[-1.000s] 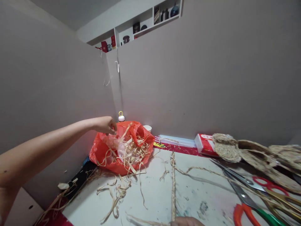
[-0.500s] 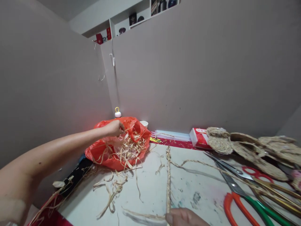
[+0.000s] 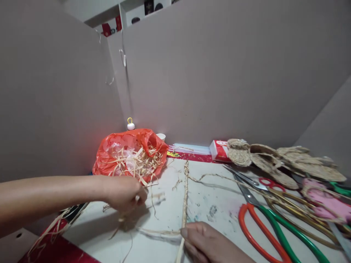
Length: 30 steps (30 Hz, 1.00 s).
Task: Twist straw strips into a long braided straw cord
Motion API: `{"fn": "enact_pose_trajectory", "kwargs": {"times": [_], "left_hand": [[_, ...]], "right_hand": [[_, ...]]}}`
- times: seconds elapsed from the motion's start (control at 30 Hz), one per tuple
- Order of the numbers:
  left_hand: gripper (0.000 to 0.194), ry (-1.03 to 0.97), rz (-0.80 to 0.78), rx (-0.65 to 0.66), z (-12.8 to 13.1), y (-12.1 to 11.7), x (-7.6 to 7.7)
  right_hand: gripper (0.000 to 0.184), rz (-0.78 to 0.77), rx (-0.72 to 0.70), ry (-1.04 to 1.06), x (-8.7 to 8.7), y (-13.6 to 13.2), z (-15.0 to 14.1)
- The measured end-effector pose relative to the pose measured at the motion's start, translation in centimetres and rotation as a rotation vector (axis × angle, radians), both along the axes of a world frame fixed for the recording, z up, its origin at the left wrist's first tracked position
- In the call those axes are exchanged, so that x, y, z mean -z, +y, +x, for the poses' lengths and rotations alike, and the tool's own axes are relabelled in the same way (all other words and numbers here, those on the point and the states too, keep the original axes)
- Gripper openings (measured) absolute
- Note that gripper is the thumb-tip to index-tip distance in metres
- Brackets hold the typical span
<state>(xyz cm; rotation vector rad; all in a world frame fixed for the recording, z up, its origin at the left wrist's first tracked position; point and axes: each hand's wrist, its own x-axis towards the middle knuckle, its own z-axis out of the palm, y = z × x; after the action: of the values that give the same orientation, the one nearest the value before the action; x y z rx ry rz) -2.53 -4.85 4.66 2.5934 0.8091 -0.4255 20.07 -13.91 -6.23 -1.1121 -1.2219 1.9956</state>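
My left hand is closed above the white board, just in front of the red plastic bag. Pale straw strips blurred by motion trail about its fingers, which seem pinched on them. With thumb and fingers pressed together, my right hand grips the lower end of a thin braided straw cord. The cord lies straight up the board, and a loose strand runs left from the grip. Another twisted straw strand stretches from the cord's upper part toward the scissors. Tangled straw fills the bag.
Scissors with orange and green handles lie at the right, beside gold-handled scissors. Behind them sit woven straw pieces, a red-and-white box and a pink object. A white cup stands by the grey wall.
My left hand has come down from the red bag to the board in front of it, with straw strips blurring along. My right hand still pinches the cord. The view has shifted slightly.
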Motion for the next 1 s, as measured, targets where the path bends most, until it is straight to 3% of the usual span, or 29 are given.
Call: {"fn": "enact_pose_trajectory", "kwargs": {"times": [0.1, 0.23, 0.3, 0.5, 0.6, 0.73, 0.8, 0.93, 1.0], "left_hand": [[0.015, 0.123, -0.017, 0.017, 0.1, -0.6, 0.8], [0.01, -0.012, 0.084, -0.134, 1.4, 0.4, 0.1], [0.008, -0.079, 0.126, -0.173, 2.2, 0.8, 0.5], [0.011, -0.121, 0.093, -0.206, 3.5, 0.6, 5.5], [0.01, -0.253, -0.063, -0.209, 3.3, 1.1, 7.0], [0.007, -0.394, -0.255, -0.304, 3.0, 1.4, 6.6], [0.01, -0.439, -0.432, -0.437, 3.2, 1.2, 6.1], [0.031, -0.636, -0.98, -0.788, 3.7, 0.3, 6.1], [0.036, -0.725, -1.107, -0.884, 4.0, 0.0, 6.2]], "right_hand": [[0.043, -0.12, -0.014, 0.065, 0.0, 0.1, 0.1], [0.045, -0.162, -0.006, 0.108, 0.1, 0.2, 0.2], [0.045, -0.168, -0.002, 0.108, 0.1, 0.1, 0.3], [0.044, -0.172, 0.0, 0.106, 0.0, 0.1, 0.3], [0.043, -0.167, 0.003, 0.108, 0.2, 0.1, 0.4], [0.043, -0.165, 0.008, 0.112, 0.4, 0.2, 0.4], [0.043, -0.172, 0.008, 0.111, 0.3, 0.2, 0.4], [0.042, -0.178, 0.012, 0.107, 0.1, 0.2, 0.3], [0.043, -0.177, 0.013, 0.107, 0.1, 0.2, 0.3]]}}
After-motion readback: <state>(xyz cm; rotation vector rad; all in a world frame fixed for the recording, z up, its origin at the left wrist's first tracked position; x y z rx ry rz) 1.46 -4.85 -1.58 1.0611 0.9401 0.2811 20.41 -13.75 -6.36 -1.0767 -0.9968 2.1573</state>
